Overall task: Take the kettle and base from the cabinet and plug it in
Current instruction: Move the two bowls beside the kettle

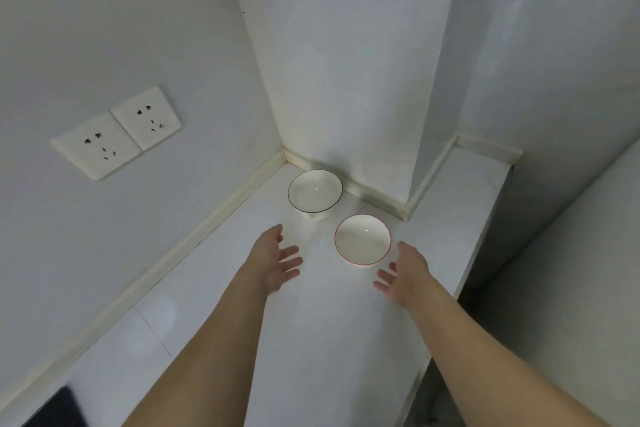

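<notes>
No kettle, base or cabinet shows in the head view. Two white wall sockets sit side by side on the left wall, the left socket (95,146) and the right socket (147,118), both with nothing plugged in. My left hand (277,258) and my right hand (403,276) reach out over the white countertop (214,322), palms facing each other, fingers spread, holding nothing. They hover a little apart, in front of two bowls.
A white bowl with a dark rim (314,193) stands in the counter's back corner. A white bowl with a red rim (362,239) sits just beyond my right hand. The counter's right edge (460,288) drops off. A dark object (57,409) shows at bottom left.
</notes>
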Demonstrator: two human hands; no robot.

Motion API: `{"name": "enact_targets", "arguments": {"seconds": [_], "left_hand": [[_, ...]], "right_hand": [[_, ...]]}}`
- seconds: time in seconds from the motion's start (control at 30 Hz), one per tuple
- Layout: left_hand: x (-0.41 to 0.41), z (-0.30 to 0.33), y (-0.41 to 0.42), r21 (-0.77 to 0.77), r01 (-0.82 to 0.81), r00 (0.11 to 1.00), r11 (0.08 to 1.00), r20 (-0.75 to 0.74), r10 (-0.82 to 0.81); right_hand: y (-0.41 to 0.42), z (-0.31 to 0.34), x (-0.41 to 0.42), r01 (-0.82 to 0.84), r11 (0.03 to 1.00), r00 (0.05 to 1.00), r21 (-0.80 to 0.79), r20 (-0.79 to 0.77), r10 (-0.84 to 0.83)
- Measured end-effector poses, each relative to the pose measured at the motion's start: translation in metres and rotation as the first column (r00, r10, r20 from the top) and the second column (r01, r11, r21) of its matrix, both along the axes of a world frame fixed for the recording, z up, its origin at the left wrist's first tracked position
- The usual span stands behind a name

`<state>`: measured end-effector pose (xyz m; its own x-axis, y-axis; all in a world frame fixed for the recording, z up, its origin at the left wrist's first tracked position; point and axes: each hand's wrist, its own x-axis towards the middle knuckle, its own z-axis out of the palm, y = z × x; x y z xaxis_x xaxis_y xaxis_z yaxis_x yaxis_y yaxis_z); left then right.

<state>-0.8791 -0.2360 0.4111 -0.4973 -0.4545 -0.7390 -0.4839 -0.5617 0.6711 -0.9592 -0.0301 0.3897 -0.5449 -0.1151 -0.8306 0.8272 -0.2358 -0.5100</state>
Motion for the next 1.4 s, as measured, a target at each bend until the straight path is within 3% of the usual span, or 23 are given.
{"name": "enact_targets", "arguments": {"seconds": [0.3,0.43,0.7,1.07,1.4], "left_hand": [[-0.078,-0.054,-0.030,0.109,-0.033,0.999,0.993,-0.001,0.033],[-0.096,-0.077,-0.032,0.172,-0.013,0.999,0.985,-0.046,0.021],[-0.105,-0.084,-0.029,0.047,-0.099,0.994,0.994,-0.049,0.101],[-0.023,-0.038,-0.009,-0.093,-0.171,0.981,0.981,-0.105,0.161],[0.110,0.019,0.008,-0.152,-0.354,0.928,0.923,-0.182,0.326]], "right_hand": [[-0.028,-0.049,-0.023,0.051,0.997,0.998,-0.065,-0.016,-0.052],[-0.027,-0.065,-0.022,0.051,0.997,0.993,-0.061,-0.101,-0.057],[-0.033,-0.064,-0.020,0.131,0.990,0.975,0.045,-0.187,-0.121],[-0.022,-0.007,0.003,0.158,0.987,0.954,-0.027,-0.254,-0.159],[-0.011,0.047,0.091,0.083,0.996,0.957,-0.018,-0.279,-0.085]]}}
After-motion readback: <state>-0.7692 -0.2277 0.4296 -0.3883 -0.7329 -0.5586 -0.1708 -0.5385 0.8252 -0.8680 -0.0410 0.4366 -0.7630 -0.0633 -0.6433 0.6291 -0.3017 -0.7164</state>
